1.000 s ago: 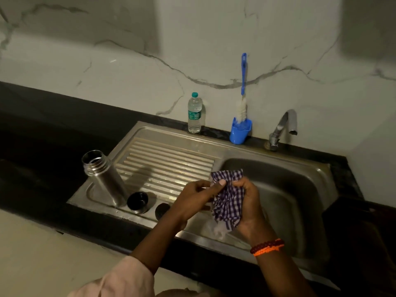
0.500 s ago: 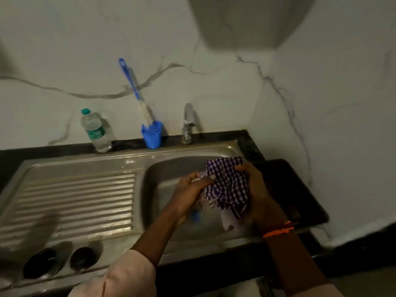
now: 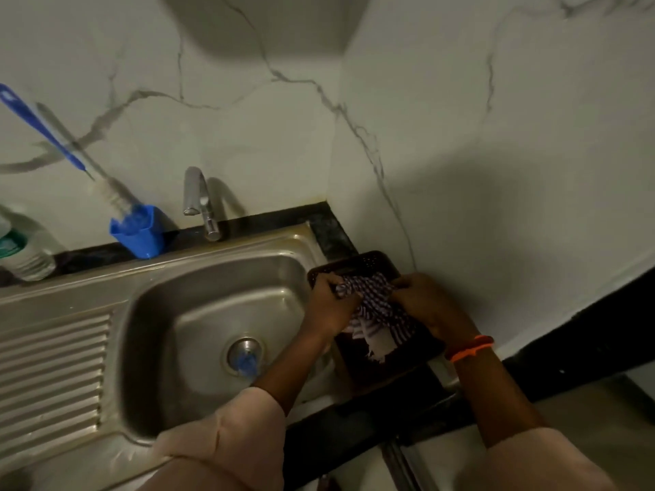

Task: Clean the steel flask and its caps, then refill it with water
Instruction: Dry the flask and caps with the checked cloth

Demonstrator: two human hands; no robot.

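A purple-and-white checked cloth [image 3: 377, 308] is bunched between both my hands over a dark perforated tray [image 3: 375, 260] at the right of the sink. My left hand [image 3: 331, 306] grips its left end, and my right hand [image 3: 425, 306] grips its right end. The cloth's frayed white edge hangs down onto the tray. The steel flask and its caps are out of view to the left.
The steel sink basin [image 3: 212, 295] has a drain [image 3: 244, 356] with something blue on it. A tap [image 3: 198, 200] stands behind it. A blue holder [image 3: 138, 232] with a bottle brush [image 3: 46, 132] and a plastic water bottle [image 3: 21, 249] stand along the marble wall. A ribbed drainboard [image 3: 53, 377] lies left.
The view swung right, so the flask and caps left the frame. Both hands carried the cloth from over the basin to the dark tray at the right.
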